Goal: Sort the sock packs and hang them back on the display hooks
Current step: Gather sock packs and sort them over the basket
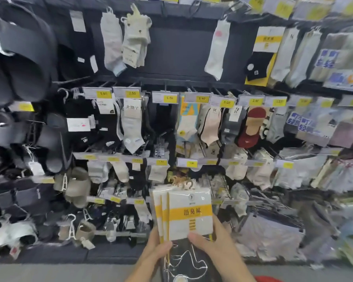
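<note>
**Head view.** Both hands grasp a fanned stack of sock packs [189, 212]. It is held upright near the bottom centre, in front of the display wall and apart from every hook. The packs carry white cards crossed by a yellow band, and at least three card edges overlap, stepping to the left. Dark socks with a white line pattern hang below the cards, between the wrists.

**Left hand** [156, 254]: the thumb is curled onto the front lower left corner of the stack. The other fingers are hidden behind it.

**Right hand** [219, 246]: the thumb is pressed on the lower edge of the front card. The fingers are wrapped along the right edge and behind.

**Display wall:** a dark panel with rows of display hooks [73, 80], most of them fronted by a price tag [169, 98] with a yellow label.
- **Upper row:** a bare stretch of panel lies between white socks to the left and a single white sock to the right. Right of that sock hangs a matching pack [265, 51] with the same white-and-yellow card and a black sock.
- **Middle row:** black, grey, cream, pink and red socks hang side by side.
- **Lower rows:** pale and black socks, partly blurred.
- **Far left:** dark slippers [22, 58] hang in a column.
- **Right edge:** bagged packs, too blurred to read.

A grey floor [69, 271] runs along the bottom.
</note>
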{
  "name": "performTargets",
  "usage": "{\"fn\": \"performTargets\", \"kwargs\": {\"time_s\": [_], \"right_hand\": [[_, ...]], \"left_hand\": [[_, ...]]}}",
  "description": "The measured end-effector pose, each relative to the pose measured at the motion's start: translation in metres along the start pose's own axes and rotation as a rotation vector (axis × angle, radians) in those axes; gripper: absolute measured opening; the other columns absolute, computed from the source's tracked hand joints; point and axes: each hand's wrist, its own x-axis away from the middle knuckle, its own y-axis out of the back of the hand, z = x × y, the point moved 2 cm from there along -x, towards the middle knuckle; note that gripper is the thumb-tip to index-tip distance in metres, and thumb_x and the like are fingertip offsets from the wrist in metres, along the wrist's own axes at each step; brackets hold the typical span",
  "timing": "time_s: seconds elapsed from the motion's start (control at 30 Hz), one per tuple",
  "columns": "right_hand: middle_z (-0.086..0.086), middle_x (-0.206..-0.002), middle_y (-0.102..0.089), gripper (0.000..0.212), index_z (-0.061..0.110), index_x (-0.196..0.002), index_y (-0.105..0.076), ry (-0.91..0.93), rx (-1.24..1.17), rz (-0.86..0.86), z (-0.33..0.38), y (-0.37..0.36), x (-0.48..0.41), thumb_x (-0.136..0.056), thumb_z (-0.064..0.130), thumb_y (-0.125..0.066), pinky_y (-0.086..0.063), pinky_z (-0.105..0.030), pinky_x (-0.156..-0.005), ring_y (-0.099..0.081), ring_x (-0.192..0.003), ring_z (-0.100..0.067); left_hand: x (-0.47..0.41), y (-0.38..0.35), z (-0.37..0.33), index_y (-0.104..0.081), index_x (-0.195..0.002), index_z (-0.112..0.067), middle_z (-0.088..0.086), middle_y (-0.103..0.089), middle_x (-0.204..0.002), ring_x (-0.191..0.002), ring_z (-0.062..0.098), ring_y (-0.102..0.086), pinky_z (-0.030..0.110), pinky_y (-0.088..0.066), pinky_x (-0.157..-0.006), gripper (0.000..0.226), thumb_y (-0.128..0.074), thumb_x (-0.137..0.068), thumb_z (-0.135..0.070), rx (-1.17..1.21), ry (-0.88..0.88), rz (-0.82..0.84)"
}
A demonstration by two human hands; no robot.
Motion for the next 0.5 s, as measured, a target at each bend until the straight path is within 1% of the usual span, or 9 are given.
{"fn": "performTargets", "kwargs": {"time_s": [0.03,0.07,0.1,0.17,0.27,0.33,0.4,0.47,0.5], "right_hand": [[0.018,-0.109,-0.074,0.055,0.039,-0.115,-0.063,0.001,-0.006,0.004,-0.002,-0.005,0.001,-0.065,0.045,-0.085,-0.053,-0.015,-0.082,-0.067,-0.101,0.004],[0.015,-0.109,-0.074,0.050,0.040,-0.110,-0.066,-0.002,-0.023,0.009,-0.003,-0.009,0.002,-0.064,0.045,-0.084,-0.053,-0.014,-0.080,-0.068,-0.102,0.000],[0.012,-0.109,-0.075,0.045,0.041,-0.107,-0.069,-0.009,-0.036,0.015,-0.004,-0.012,0.002,-0.064,0.044,-0.084,-0.053,-0.013,-0.080,-0.069,-0.102,-0.003],[0.007,-0.110,-0.076,0.042,0.041,-0.105,-0.071,-0.024,-0.061,0.036,-0.005,-0.015,0.001,-0.065,0.042,-0.084,-0.055,-0.018,-0.081,-0.071,-0.103,-0.010],[0.004,-0.110,-0.075,0.045,0.036,-0.107,-0.070,-0.024,-0.055,0.006,-0.008,-0.016,0.000,-0.065,0.042,-0.085,-0.055,-0.030,-0.087,-0.071,-0.104,-0.015],[0.006,-0.111,-0.074,0.047,0.037,-0.109,-0.067,-0.010,-0.028,-0.061,-0.011,-0.014,-0.001,-0.066,0.038,-0.086,-0.057,-0.028,-0.083,-0.070,-0.103,-0.013],[0.010,-0.112,-0.073,0.052,0.041,-0.113,-0.061,0.007,0.021,-0.121,-0.015,-0.011,-0.003,-0.068,0.034,-0.087,-0.057,-0.026,-0.080,-0.069,-0.103,-0.007],[0.015,-0.111,-0.072,0.050,0.046,-0.113,-0.058,0.016,0.057,-0.129,-0.021,-0.008,-0.006,-0.073,0.031,-0.084,-0.054,-0.026,-0.083,-0.068,-0.103,-0.003],[0.017,-0.111,-0.072,0.047,0.047,-0.112,-0.058,0.018,0.071,-0.114,-0.024,-0.007,-0.009,-0.076,0.030,-0.082,-0.052,-0.025,-0.084,-0.067,-0.103,-0.001]], "left_hand": [[-0.003,0.004,0.000,-0.037,-0.147,-0.003,0.015,-0.047,-0.148,-0.134,0.024,-0.046,0.029,-0.034,-0.107,0.059,-0.060,-0.094,0.005,-0.063,0.013,0.009],[-0.007,0.007,-0.001,-0.042,-0.146,-0.011,0.007,-0.056,-0.142,-0.127,0.019,-0.052,0.034,-0.038,-0.106,0.066,-0.072,-0.088,-0.006,-0.130,0.003,0.022],[-0.007,0.009,-0.001,-0.046,-0.143,-0.022,-0.001,-0.063,-0.136,-0.122,0.015,-0.057,0.035,-0.044,-0.102,0.075,-0.084,-0.078,-0.023,-0.099,0.047,0.009],[-0.008,0.015,0.001,-0.049,-0.135,-0.035,-0.010,-0.069,-0.127,-0.116,0.012,-0.066,0.026,-0.052,-0.088,0.093,-0.094,-0.054,-0.048,-0.028,0.135,0.017],[-0.006,0.023,0.002,-0.048,-0.137,-0.032,-0.007,-0.069,-0.127,-0.113,0.012,-0.067,0.018,-0.057,-0.078,0.102,-0.093,-0.049,-0.055,0.021,0.123,0.003],[-0.008,0.023,0.003,-0.048,-0.138,-0.031,-0.006,-0.070,-0.125,-0.112,0.012,-0.068,0.018,-0.057,-0.076,0.102,-0.092,-0.050,-0.056,0.046,0.132,-0.016],[-0.014,0.021,0.007,-0.049,-0.136,-0.031,-0.005,-0.071,-0.124,-0.110,0.014,-0.069,0.020,-0.058,-0.075,0.093,-0.089,-0.055,-0.051,0.049,0.149,-0.032],[-0.023,0.018,0.012,-0.050,-0.134,-0.029,-0.002,-0.071,-0.125,-0.111,0.017,-0.069,0.022,-0.058,-0.077,0.089,-0.089,-0.056,-0.047,0.033,0.156,-0.033],[-0.028,0.016,0.014,-0.051,-0.133,-0.030,-0.002,-0.071,-0.125,-0.111,0.017,-0.069,0.022,-0.058,-0.077,0.092,-0.090,-0.053,-0.051,0.017,0.159,-0.039]]}}
